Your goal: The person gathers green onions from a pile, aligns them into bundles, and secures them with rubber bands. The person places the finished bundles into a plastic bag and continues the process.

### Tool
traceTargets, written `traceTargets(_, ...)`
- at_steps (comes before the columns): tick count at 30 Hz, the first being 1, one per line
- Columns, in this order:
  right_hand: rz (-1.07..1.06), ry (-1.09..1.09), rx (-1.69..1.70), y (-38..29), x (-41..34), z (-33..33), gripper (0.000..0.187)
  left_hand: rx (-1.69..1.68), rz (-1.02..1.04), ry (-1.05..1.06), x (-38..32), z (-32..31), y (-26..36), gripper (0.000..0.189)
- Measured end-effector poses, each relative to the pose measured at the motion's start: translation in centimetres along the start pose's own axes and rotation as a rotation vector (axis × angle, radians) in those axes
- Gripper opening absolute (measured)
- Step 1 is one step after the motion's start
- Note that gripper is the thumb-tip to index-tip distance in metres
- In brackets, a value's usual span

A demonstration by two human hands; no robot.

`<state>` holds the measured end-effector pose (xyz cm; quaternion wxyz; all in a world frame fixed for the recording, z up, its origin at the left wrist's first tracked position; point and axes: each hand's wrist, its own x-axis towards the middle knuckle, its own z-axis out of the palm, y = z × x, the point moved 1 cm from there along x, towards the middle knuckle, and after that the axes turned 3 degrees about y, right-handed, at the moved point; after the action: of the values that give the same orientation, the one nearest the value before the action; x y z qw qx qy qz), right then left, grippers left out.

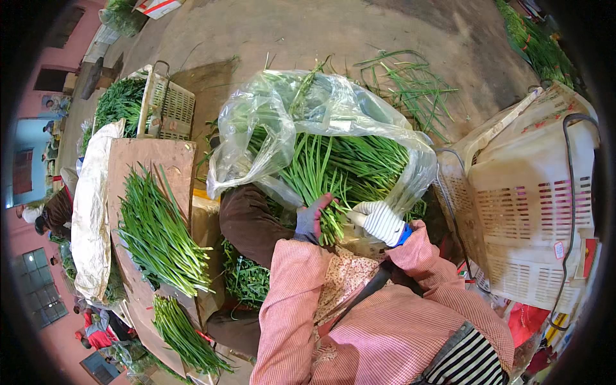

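Observation:
My left hand (312, 219), in a grey and dark pink glove, is closed around a bunch of green garlic chives (332, 221), its pale cut ends pointing towards me. Close at its right, my right hand (380, 221), in a white striped glove, has its fingertips at a few stalks on the side of the bunch. Beyond both hands lies an open clear plastic bag (337, 110) with many more chives (370, 163) in it. A loose pile of chives (161, 231) and a smaller bundle (187, 334) rest on the wooden board to the left.
The wooden board (154, 149) stands at my left, with a white woven sack (94, 216) along its far side. A plastic crate of greens (175, 108) is behind it. Large plastic crates (529, 192) stand at my right. Loose stalks (414, 86) lie on the floor. People are in the far left background.

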<state>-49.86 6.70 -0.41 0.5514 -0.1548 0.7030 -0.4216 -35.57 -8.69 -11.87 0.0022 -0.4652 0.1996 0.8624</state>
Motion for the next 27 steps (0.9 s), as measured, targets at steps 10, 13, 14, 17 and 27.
traceTargets(10, -0.015, 0.096, -0.025, -2.7, -3.6, -3.0, 0.025, -0.016, 0.074, -0.086, 1.0, 0.8, 0.2, 0.025)
traceTargets(13, -0.082, 0.036, -0.045, -2.6, -3.7, -1.3, 0.025, -0.034, 0.035, 0.043, 1.4, 1.1, -0.9, 0.035)
traceTargets(14, -0.063, 0.017, -0.113, -2.4, -3.5, -0.5, 0.025, 0.024, 0.125, 0.0, 1.7, 1.2, -1.0, 0.04)
traceTargets(17, -0.37, -0.098, -0.55, -2.1, -2.9, 1.4, 0.024, 0.03, 0.107, -0.105, 1.8, 1.5, -2.2, 0.054)
traceTargets(27, -0.417, -0.072, -0.647, -3.6, -3.7, 1.1, 0.029, 0.191, 0.113, -0.075, 1.0, 1.7, -1.3, 0.031)
